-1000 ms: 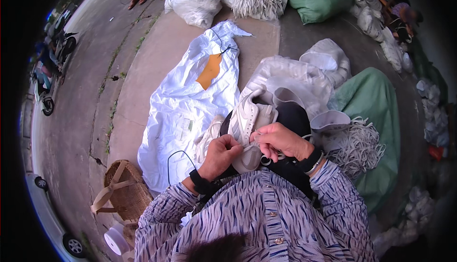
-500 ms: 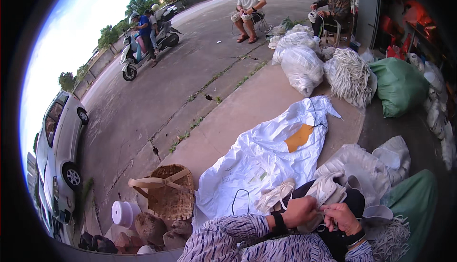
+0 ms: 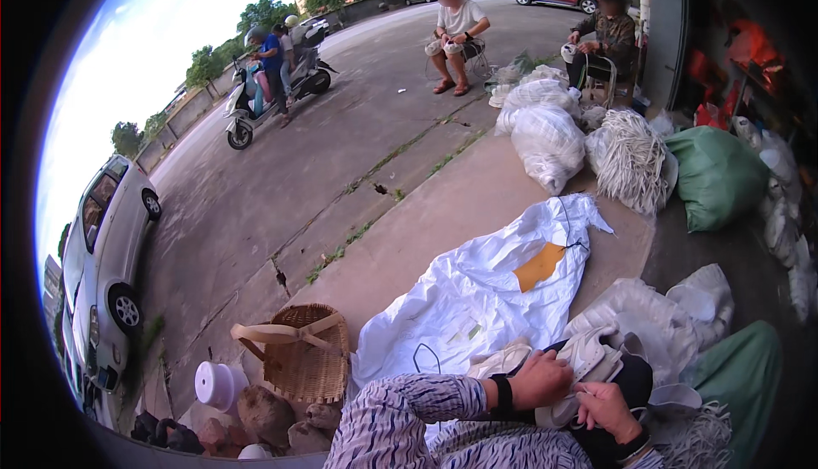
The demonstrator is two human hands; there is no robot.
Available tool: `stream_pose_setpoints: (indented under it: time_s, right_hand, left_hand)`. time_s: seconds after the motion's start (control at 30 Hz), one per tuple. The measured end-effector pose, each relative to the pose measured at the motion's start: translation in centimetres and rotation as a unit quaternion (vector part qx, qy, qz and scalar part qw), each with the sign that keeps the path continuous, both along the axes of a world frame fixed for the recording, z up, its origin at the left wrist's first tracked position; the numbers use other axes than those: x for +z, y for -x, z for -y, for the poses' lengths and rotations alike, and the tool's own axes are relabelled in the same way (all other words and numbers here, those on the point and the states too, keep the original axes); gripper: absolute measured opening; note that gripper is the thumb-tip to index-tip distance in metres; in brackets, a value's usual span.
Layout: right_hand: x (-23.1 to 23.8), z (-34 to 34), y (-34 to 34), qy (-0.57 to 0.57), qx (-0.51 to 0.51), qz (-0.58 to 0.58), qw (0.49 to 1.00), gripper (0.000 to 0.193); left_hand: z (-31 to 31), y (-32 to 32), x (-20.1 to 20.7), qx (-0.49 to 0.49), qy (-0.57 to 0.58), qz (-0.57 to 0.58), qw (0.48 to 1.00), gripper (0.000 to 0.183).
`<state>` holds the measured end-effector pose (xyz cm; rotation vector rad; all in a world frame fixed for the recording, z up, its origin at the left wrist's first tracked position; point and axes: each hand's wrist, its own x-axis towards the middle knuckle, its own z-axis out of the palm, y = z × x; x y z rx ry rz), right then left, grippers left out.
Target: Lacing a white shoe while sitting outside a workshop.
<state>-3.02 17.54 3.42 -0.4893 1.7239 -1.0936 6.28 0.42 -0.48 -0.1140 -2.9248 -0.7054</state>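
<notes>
though what the left hand (image 3: 544, 380) pinches cannot be told, it curls over the pale shoe (image 3: 594, 362), which lies on the black-clad lap (image 3: 636, 379), long axis slanting away rightward; the right hand (image 3: 610, 411), equally near, pinches a white lace (image 3: 583, 390).

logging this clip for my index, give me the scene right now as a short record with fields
left hand: curled at a pale sneaker
right hand: at the same sneaker; exact grip too small to tell
left of sneaker: second pale shoe
right of sneaker: green sack
front: crumpled white sack
front left: wicker basket
background: two seated people, motor scooter
</notes>
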Motion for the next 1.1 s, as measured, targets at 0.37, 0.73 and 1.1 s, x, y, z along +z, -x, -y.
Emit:
stream_pose_setpoints:
  time_s: [0.37,0.73,1.1]
  right_hand:
    - [-0.7,0.6,-2.0,-0.009,0.108,-0.409,0.906,0.018]
    - [-1.2,0.7,-1.1,-0.017,0.059,-0.467,0.882,0.014]
    - [0.9,1.7,3.5,0.098,0.071,-0.595,0.795,0.011]
  left_hand:
    - [1.4,4.6,2.9,-0.253,0.127,0.015,0.959,0.020]
    - [1.6,3.5,2.6,-0.241,0.049,0.049,0.968,0.012]
    - [2.4,3.1,-0.3,-0.240,-0.045,-0.063,0.968,0.019]
